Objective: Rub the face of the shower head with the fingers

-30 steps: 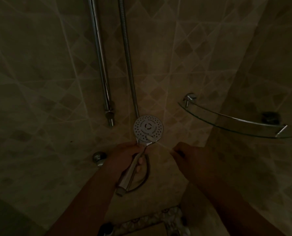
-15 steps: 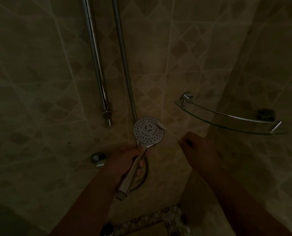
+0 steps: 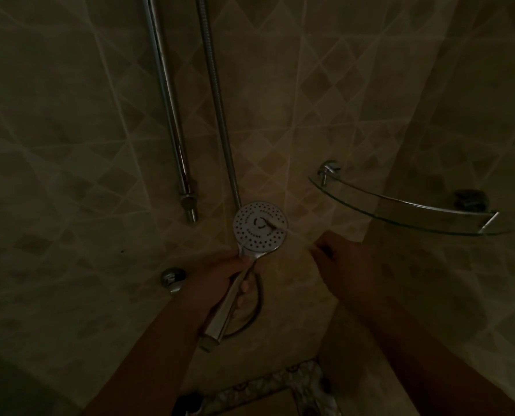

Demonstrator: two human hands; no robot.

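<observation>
The left hand (image 3: 220, 277) has its fingers curled round the handle of a chrome shower head (image 3: 259, 226), gripping just below the round spray face. The right hand (image 3: 344, 259) hovers just to the right of the spray face, its fingers curled in as if pinching something thin and pale (the light is too dim to tell what, or whether anything is really held). A pale streak runs from near that hand across the face of the shower head.

The shower head looks rigid, plated metal or plastic, probably light for its size, with a smooth glossy skin that is likely slippery when wet. The handle is the sensible place to take hold, as the left hand does; the round face gives little purchase. The hose (image 3: 217, 100) hangs down the tiled wall (image 3: 70, 145) from above and loops back to the handle's lower end, so it will tug a little on any move.

The long axis runs from the handle's butt at lower left up to the face at upper right, steeply tilted. The perforated face is turned toward the camera, away from the wall.

Left of the hose stands a chrome riser rail (image 3: 169, 109); a round wall fitting (image 3: 172, 278) sits low left, and a glass corner shelf (image 3: 400, 211) hangs to the right.
</observation>
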